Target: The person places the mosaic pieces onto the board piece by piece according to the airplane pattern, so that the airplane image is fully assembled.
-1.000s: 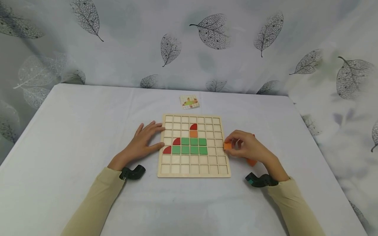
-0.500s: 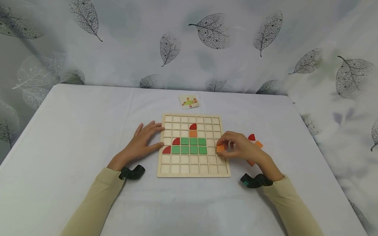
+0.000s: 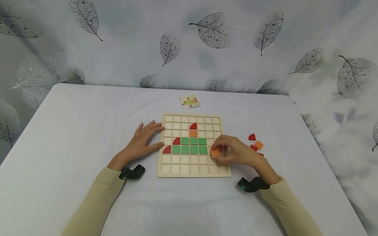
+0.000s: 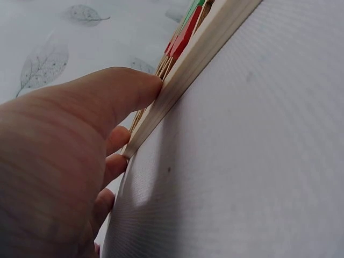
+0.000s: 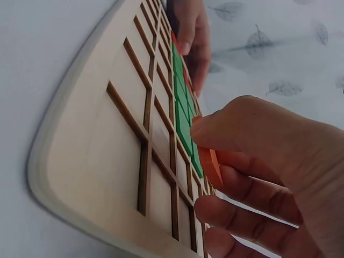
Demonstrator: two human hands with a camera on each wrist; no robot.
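While the L hand rests w/ fingers spread on the L edge of the board, the R hand, pinching the orange sq. tile just R of the green tiles, should align the tile's edges w/ the board's grid, approx. level, before pressing down.

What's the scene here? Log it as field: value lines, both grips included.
Board: wooden grid; placed in it, seven green squares, three red quarter-rounds, one orange square
Left grip: touches the board's left edge
Right grip: holds another orange piece over the board's right part
Loose pieces: red and orange, right of the board
Card: beyond the board, grid pattern printed
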